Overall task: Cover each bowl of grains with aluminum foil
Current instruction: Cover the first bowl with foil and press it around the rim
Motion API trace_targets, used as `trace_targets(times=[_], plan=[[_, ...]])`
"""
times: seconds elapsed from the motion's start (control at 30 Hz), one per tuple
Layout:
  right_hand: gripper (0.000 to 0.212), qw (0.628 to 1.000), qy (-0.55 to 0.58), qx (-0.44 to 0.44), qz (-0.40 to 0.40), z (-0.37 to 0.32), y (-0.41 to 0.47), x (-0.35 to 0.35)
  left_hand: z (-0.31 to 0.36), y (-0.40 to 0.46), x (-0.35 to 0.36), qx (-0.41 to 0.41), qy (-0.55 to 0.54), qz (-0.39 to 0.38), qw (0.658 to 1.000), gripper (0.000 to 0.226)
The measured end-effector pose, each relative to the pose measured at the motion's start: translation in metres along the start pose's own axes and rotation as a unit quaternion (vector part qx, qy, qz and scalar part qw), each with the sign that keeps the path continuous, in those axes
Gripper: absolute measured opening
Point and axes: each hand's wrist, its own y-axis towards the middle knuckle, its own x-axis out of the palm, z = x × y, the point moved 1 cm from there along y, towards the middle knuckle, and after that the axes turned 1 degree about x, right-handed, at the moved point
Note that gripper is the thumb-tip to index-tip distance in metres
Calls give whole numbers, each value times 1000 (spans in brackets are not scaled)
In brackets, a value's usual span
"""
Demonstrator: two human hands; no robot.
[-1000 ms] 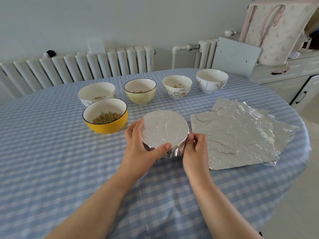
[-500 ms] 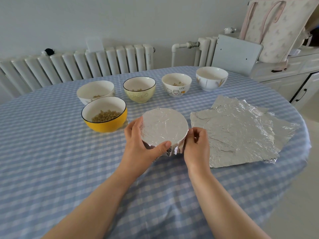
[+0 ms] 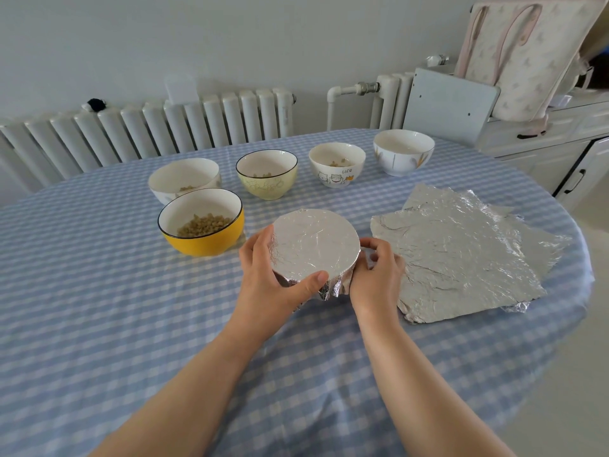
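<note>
The worktop, under a blue checked cloth, filled most of the frame. At centre right lay a stack of loose foil sheets, not yet used. Just left of them, in the middle of the frame, stood the foil-covered bowl, its top smooth and its skirt crumpled down the sides. The left hand cupped its left side, thumb on the near rim; the right hand pinched the foil skirt on the right, fingers curled. Five bowls stood uncovered: a yellow bowl left of centre, then a white bowl, a pale green bowl, a cartoon bowl and a plain white bowl along the upper middle. So one looked nearly finished, five remained.
</note>
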Motion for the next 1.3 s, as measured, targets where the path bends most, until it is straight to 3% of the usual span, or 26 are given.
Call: trace_targets(times=[0.33, 0.47, 0.63, 0.8, 1.03, 1.2, 1.3], plan=[[17, 1000, -20, 16, -6, 6, 3, -14, -2, -1, 0, 9, -8, 5, 1000, 97], [49, 989, -120, -23, -77, -8, -4, -22, -4, 0, -1, 3, 3, 2, 1000, 102], [52, 969, -212, -24, -126, -26, -3, -23, 0, 1, -2, 1, 10, 0, 1000, 92], [56, 982, -73, 60, -164, -12, 4, -18, -2, 2, -1, 1, 17, 4, 1000, 101], [34, 971, 45, 131, -197, -18, 9, -23, -2, -1, 0, 0, 2, 18, 1000, 106], [18, 964, 13, 133, -230, -24, 22, -23, -6, -6, -4, -10, 10, 77, 997, 85], [32, 963, -16, 137, -230, -16, 30, -19, -8, -2, -11, -43, -17, 108, 993, 51]])
